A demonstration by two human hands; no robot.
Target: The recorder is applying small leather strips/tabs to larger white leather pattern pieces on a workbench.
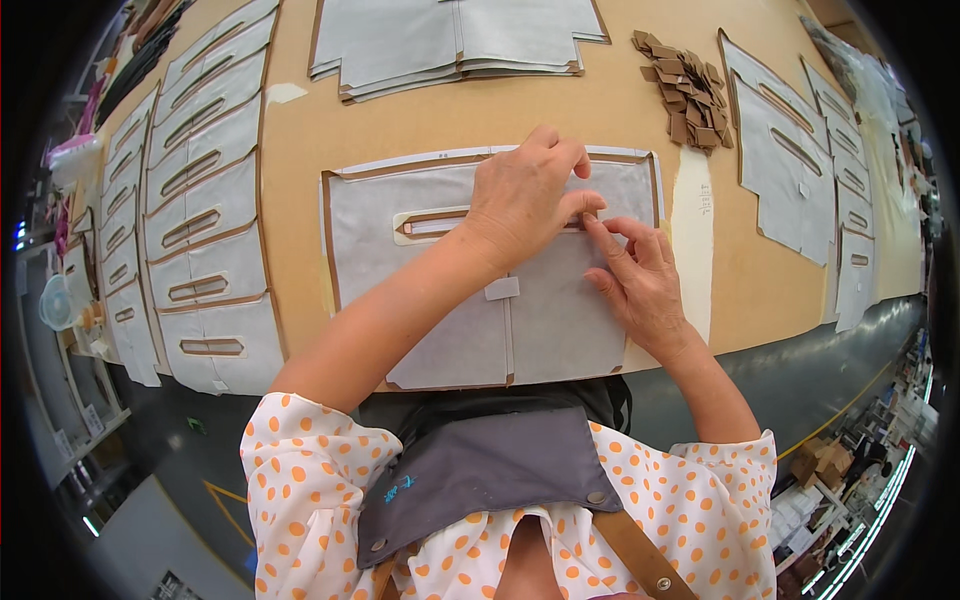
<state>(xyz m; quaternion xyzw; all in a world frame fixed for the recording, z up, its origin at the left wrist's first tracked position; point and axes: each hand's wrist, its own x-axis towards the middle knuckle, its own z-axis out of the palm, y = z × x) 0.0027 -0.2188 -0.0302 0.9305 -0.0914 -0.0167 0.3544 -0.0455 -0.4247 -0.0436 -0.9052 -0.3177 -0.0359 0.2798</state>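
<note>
A flat grey lined panel [400,215] with brown edges and a long slot opening [430,223] lies on the tan worktable [300,130] in front of me. My left hand [525,195] rests on the panel over the right part of the slot, fingers curled down. My right hand [640,275] presses its fingertips on the panel just right of the left hand, at the slot's right end. The two hands touch near the fingertips. A small white tab [502,289] sits on the panel's centre seam.
Rows of similar slotted panels [195,215] overlap along the left side and more panels [790,160] lie at the right. A stack of larger pieces [450,40] lies at the back. A pile of small brown pieces [690,95] sits back right.
</note>
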